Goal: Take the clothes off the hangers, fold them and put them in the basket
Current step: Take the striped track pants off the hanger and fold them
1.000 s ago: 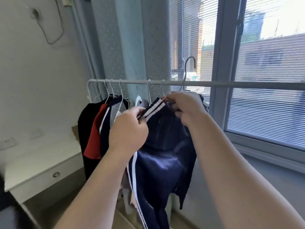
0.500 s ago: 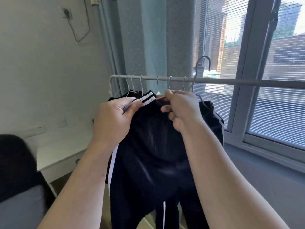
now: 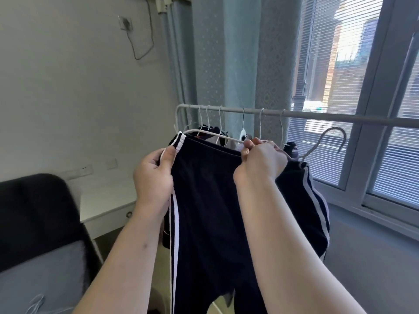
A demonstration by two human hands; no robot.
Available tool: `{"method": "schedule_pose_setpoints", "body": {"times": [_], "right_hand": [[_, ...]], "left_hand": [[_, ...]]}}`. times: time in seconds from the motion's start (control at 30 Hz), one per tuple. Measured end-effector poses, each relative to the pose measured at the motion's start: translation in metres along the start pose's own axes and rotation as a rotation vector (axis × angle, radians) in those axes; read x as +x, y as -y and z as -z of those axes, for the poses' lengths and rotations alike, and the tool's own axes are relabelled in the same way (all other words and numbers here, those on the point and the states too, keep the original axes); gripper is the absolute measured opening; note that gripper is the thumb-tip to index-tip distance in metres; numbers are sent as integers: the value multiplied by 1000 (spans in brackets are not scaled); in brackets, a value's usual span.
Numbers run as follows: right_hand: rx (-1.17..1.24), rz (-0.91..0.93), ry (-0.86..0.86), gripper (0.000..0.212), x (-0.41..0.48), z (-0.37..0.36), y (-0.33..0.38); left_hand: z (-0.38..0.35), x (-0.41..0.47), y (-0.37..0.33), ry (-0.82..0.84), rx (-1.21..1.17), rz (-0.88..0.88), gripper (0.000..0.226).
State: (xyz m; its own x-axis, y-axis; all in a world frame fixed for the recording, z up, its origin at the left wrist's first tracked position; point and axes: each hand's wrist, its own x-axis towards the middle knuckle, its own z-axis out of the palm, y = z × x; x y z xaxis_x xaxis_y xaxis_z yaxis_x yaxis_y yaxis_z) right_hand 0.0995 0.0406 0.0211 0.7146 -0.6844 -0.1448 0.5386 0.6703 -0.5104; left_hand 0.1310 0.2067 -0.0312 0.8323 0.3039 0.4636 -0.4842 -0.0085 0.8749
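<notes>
Dark garment [image 3: 208,200]: navy with white side stripes. It is held up in front of the person, draped on a white wire hanger [image 3: 312,146], and its lower part hangs between the forearms.
Where it is: in the air in both hands, near the rail [image 3: 340,116] but below and in front of it. The hanger's hook points right and catches on nothing.
Step in hand: judged as stripping this one garment from its hanger. It is off the rail but not yet off the wire.
Left hand [image 3: 154,177]: raised with its back to the camera, thumb and curled fingers clamped on the striped waistband corner.
Right hand [image 3: 260,164]: raised at the same height, fingers [image 3: 249,146] curled and pinching the hanger wire at the top edge of the cloth. Whether they also trap fabric cannot be told.
Next move calls for: probably drawing the hands apart, so the left pulls the waistband along and off the wire while the right keeps the hanger back. The hanger must then be put down to free both hands for folding.
Basket: not in view, so where to carry the fold cannot be told.
Left to do: more hangers [image 3: 220,114] with clothes sit on the rail.
</notes>
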Motion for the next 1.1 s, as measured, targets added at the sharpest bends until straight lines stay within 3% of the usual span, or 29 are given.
{"method": "schedule_pose_setpoints", "body": {"times": [0.1, 0.27, 0.4, 0.5, 0.7, 0.9, 1.0, 1.1], "right_hand": [[52, -125, -46, 27, -3, -10, 5], [-19, -412, 36, 32, -25, -24, -4], [66, -585, 22, 26, -46, -32, -41], [94, -625, 66, 25, -61, -37, -65], [50, -682, 253, 25, -89, -57, -93], [-19, -808, 272, 32, -105, -68, -152], [-45, -889, 310, 24, -119, -68, -184], [-72, -953, 315, 25, -133, -70, -218]], "left_hand": [[17, 3, 16, -38, -2, 98, 30], [30, 3, 18, 136, -21, 249, 43], [53, 4, 36, 152, 57, 351, 45], [76, -2, 51, 149, 103, 424, 15], [121, -12, 72, 422, 315, 461, 21], [172, -14, 90, 621, 461, 492, 41], [189, -14, 100, 641, 581, 454, 44], [208, -9, 107, 592, 747, 367, 27]]}}
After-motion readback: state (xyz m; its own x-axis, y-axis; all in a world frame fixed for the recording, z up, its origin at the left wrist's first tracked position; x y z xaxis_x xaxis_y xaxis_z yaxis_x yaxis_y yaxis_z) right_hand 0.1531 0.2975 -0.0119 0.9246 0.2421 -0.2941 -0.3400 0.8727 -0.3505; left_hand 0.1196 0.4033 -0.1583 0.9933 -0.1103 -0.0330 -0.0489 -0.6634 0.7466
